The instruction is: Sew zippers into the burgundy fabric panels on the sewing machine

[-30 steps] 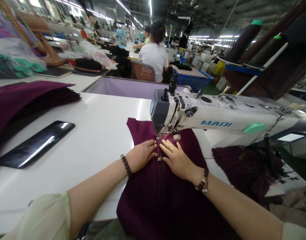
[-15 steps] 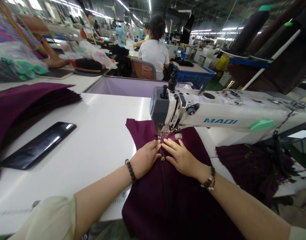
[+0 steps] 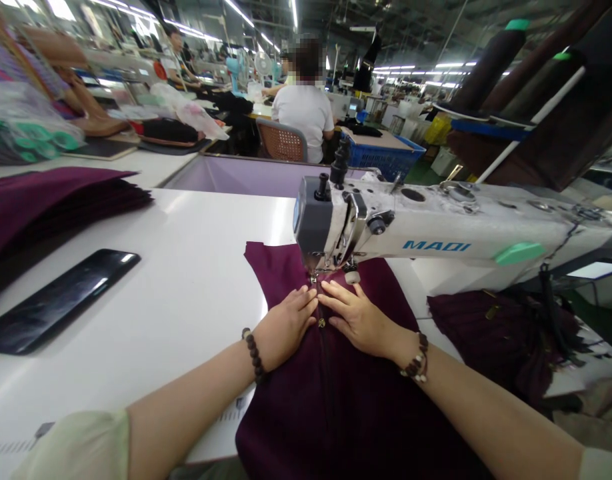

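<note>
A dark purple garment piece point(image 3: 286, 413) lies on the white table and runs beneath the needle area of a sewing machine point(image 3: 401, 230). Down its middle goes a zipper seam point(image 3: 327, 373) with a small gold-coloured zipper pull point(image 3: 321, 323). My left hand point(image 3: 286, 328) rests flat on the cloth left of the seam, fingertips close to the presser foot point(image 3: 313, 279). On the right of the seam my right hand point(image 3: 361, 320) lies with fingers spread, pressing on the same cloth. One of its fingers reaches toward a pale round knob point(image 3: 353, 277). The needle tip is too small to make out.
A black phone-like slab point(image 3: 61, 300) and a stack of purple pieces point(image 3: 51, 207) lie at left. More purple pieces with zippers point(image 3: 491, 340) sit at right. Thread cones point(image 3: 491, 70) stand behind the machine. Ahead, a person in white point(image 3: 303, 117) sits beside a blue crate point(image 3: 383, 155).
The whole view has shifted slightly, so things appear a little further left and lower. Both hands and the garment piece keep nearly the same place at the machine.
</note>
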Available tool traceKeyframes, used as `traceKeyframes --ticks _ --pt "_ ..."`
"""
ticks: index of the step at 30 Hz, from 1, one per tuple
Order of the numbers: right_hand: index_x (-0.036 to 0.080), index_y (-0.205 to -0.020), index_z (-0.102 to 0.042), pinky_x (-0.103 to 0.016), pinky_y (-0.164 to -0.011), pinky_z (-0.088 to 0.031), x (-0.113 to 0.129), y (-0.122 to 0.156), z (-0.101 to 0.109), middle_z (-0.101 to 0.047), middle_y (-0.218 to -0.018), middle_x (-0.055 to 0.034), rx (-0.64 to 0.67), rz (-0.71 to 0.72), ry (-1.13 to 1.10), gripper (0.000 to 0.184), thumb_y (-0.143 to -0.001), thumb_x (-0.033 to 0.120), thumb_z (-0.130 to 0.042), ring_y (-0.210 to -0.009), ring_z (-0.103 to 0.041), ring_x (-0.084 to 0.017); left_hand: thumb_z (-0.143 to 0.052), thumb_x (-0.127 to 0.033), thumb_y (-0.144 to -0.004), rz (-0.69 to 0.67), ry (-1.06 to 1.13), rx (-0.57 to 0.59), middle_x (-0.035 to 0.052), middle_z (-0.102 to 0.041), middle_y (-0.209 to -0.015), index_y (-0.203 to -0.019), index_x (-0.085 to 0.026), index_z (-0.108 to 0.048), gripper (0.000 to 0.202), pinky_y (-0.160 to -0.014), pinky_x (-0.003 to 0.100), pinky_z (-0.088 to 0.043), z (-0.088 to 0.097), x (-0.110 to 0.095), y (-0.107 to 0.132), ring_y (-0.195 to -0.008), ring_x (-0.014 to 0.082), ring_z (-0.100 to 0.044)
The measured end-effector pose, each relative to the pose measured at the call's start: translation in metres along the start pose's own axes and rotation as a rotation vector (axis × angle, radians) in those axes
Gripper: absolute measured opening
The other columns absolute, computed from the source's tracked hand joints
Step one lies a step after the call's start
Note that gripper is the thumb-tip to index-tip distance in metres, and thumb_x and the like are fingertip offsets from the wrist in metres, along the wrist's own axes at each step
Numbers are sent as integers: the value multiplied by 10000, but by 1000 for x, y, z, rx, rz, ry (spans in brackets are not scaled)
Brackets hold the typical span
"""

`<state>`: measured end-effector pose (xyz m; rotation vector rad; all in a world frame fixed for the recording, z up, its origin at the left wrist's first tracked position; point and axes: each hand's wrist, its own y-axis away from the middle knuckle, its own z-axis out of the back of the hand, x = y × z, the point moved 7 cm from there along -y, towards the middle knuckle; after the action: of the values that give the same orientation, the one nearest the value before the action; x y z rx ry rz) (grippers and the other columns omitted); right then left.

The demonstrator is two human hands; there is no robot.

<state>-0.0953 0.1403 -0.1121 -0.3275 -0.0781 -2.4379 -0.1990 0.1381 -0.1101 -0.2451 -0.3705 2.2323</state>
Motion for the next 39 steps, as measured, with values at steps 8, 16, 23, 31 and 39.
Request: traceKeyframes --ticks 8,16,23,31,39 --pt "234 -1312 -330 -579 -1023 -166 0 -1 2 -259 -1413 -70 19 -10 -24 451 -871 166 -398 -1288 -232 -191 -458 -162 -867 53 -29 136 186 -463 -1257 -1178 -20 -451 342 -1013 417 -371 -17 0 2 -1198 286 -396" --pt "235 -1306 -340 -564 -1028 -175 -3 -3 4 -264 -1411 -68 17 -5 -15 452 -866 165 -415 -1271 -271 -197 -474 -147 -857 91 41 118 190 -477 -1240 -1175 -16 -441 345 -1008 429 -377 -15 4 0 -1197 288 -397" --pt "211 -1304 -338 -565 -1021 -194 -4 -6 3 -270 -1407 -85 27 -6 15 436 -875 167 -401 -1271 -269 -199 -482 -155 -856 121 76 150 175 -490 -1215 -1159 -22 -462 331 -1024 424 -354 -17 6 -5 -1201 278 -391" --pt "246 -1145 -490 -627 -970 -200 8 -12 11 -302 -1379 -123 92 -78 -161 382 -825 68 -378 -1278 -252 -242 -457 -187 -873 110 424 249 101 -520 -1211 -1047 -139 -600 230 -979 337 -410 15 10 16 -1131 203 -480" --pt "194 -750 -576 -535 -958 -314 24 -20 21 -504 -1179 -65 73 -72 -275 296 -740 -12 -363 -1190 -389 -231 -692 -363 -694 -33 743 456 37 -505 -1249 -1212 -295 -479 564 -1057 393 -279 62 -27 101 -1189 214 -425"
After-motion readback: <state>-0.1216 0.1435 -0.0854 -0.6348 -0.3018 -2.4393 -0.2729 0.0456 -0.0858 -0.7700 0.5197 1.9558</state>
